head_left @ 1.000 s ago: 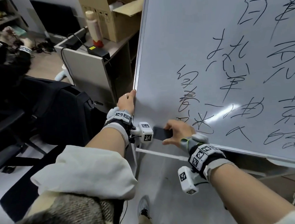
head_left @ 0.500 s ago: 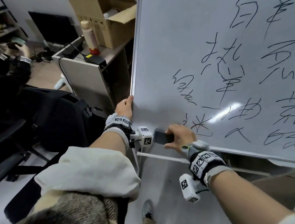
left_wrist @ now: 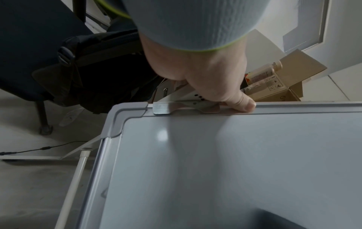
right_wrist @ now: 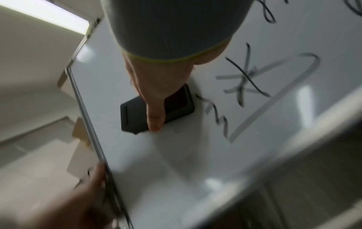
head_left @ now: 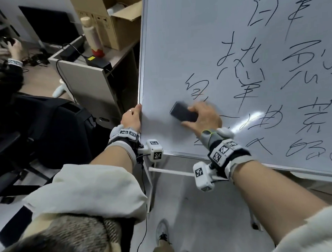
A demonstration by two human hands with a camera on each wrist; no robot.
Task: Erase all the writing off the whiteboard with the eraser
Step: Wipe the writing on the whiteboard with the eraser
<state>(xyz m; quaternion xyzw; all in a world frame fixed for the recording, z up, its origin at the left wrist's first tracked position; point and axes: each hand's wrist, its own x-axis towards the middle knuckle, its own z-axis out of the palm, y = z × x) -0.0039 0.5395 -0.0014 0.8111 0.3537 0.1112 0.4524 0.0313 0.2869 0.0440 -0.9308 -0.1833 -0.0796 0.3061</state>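
Note:
A large whiteboard (head_left: 205,38) stands in front of me, covered in black handwritten characters (head_left: 240,65) across its middle and right. My right hand (head_left: 201,117) grips a dark rectangular eraser (head_left: 182,112) and presses it flat on the board's lower left, beside the leftmost column of writing. In the right wrist view the eraser (right_wrist: 137,114) lies under my fingers (right_wrist: 154,117), with smeared strokes (right_wrist: 245,82) to its right. My left hand (head_left: 131,117) grips the board's left frame edge (left_wrist: 293,106); its thumb (left_wrist: 243,103) lies on the frame.
Left of the board stands a desk (head_left: 87,76) with a bottle (head_left: 93,37), a cardboard box (head_left: 116,17) and a black power adapter (head_left: 97,61). A dark office chair (head_left: 37,123) with a bag is at my left. Another person's hand (head_left: 13,48) shows far left. The board's stand bar (head_left: 171,171) runs below.
My right hand has swept the eraser up from the board's bottom edge into the leftmost column of writing, and its lower characters are gone. The left hand stays on the frame.

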